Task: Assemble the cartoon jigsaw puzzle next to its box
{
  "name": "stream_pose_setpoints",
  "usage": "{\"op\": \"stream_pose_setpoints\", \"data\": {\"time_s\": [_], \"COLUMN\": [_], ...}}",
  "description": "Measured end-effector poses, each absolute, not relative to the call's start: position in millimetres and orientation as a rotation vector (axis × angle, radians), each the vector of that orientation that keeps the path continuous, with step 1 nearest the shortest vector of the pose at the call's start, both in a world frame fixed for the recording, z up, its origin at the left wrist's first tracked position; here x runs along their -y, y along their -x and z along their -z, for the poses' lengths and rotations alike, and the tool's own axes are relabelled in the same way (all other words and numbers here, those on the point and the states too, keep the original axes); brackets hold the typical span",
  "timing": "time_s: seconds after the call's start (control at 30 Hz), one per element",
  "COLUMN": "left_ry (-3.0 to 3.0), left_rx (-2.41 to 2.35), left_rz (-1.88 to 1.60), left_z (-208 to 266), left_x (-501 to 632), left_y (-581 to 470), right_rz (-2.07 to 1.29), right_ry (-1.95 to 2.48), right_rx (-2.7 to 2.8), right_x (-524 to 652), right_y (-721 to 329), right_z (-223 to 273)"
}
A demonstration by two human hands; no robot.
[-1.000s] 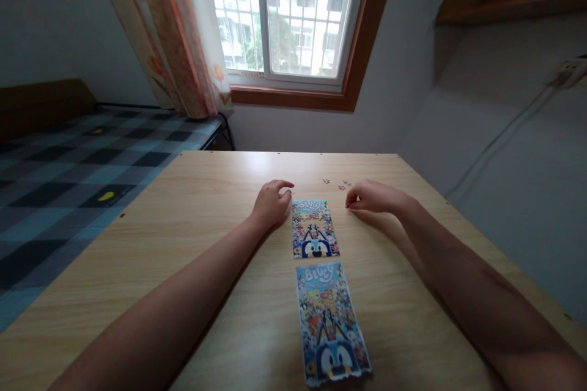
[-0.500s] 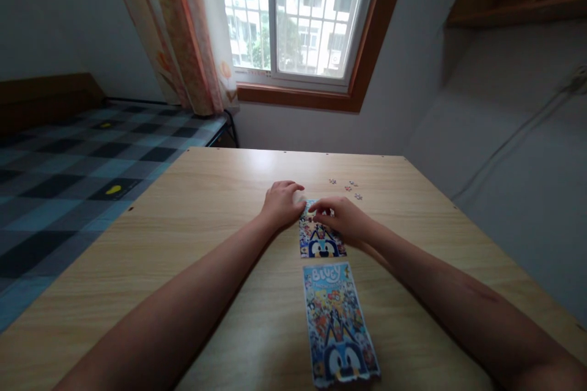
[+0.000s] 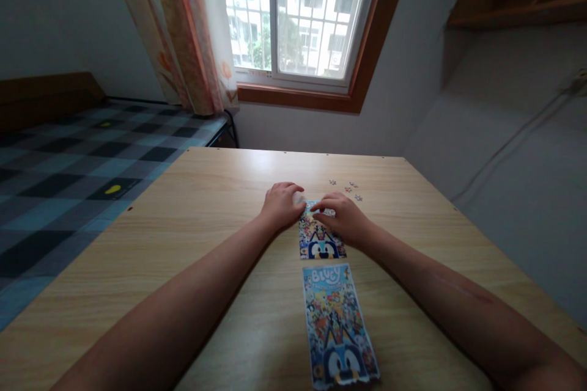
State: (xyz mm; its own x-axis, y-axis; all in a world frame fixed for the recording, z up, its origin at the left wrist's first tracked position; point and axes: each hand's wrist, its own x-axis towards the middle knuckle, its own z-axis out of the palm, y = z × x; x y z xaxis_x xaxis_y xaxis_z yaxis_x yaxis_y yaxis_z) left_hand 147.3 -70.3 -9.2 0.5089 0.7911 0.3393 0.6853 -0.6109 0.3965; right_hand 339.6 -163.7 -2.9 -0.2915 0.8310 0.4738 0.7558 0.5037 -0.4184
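A jigsaw puzzle (image 3: pixel 322 248) with a blue cartoon dog's face at its near end lies flat on the table. My left hand (image 3: pixel 282 204) rests at its upper left edge, fingers loosely bent and apart, the thumb side touching it. Over the right side of the puzzle hovers my right hand (image 3: pixel 343 217), thumb and forefinger slightly apart; I see nothing between them. It hides part of the puzzle's upper right. Nearer to me lies a printed picture sheet (image 3: pixel 337 324) marked "Bluey", with a similar picture and a ragged bottom edge.
Several loose puzzle pieces (image 3: pixel 348 189) lie on the wooden table (image 3: pixel 220 195) beyond my right hand. A bed with a checked cover (image 3: pixel 68 177) stands to the left. Behind the table are a barred window (image 3: pixel 312 18) and a curtain (image 3: pixel 183 30).
My right hand has shifted slightly up and away, and its thumb and forefinger sit a little differently over the puzzle. My left hand stays in place.
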Motion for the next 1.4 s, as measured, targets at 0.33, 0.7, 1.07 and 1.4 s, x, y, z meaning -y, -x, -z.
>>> {"op": "stream_pose_setpoints", "data": {"time_s": [0.33,0.7,1.07,1.4], "left_ry": [-2.552,-2.548,-2.512,-2.423], "left_rx": [-1.27,-1.273,-1.247,-0.79], "left_rz": [-0.717,-0.709,-0.721,-0.686], "left_z": [8,7,5,-2], "left_x": [70,71,72,66], "left_y": [-147,-147,-145,-128], "right_rz": [-0.165,-0.149,-0.028,-0.037], "right_ry": [1.066,1.12,1.215,1.274], "right_rx": [2.238,2.239,2.048,1.862], "right_x": [164,166,171,166], "right_y": [-349,-346,-344,-353], "right_z": [6,8,3,8]}}
